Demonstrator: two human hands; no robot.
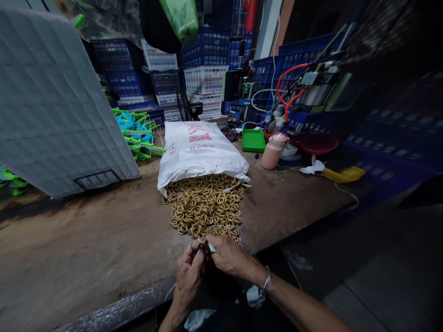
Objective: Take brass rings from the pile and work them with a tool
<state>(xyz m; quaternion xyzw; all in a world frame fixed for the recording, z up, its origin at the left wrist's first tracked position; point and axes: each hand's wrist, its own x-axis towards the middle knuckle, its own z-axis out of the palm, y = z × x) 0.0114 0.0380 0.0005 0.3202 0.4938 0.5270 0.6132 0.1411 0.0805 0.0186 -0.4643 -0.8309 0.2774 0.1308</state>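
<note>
We're at a scuffed, flat brown table [86, 244], latticed blue plastic crates [206, 48] stacked behind. Round brass-coloured rings [204, 207] spill from a crinkled white sack [204, 152] with red print. And here, just beside the heap's near edge, our left hand [188, 273] and right hand [228, 255] pinch a small black piece [205, 248], fingertips closed, its full shape hidden.
</note>
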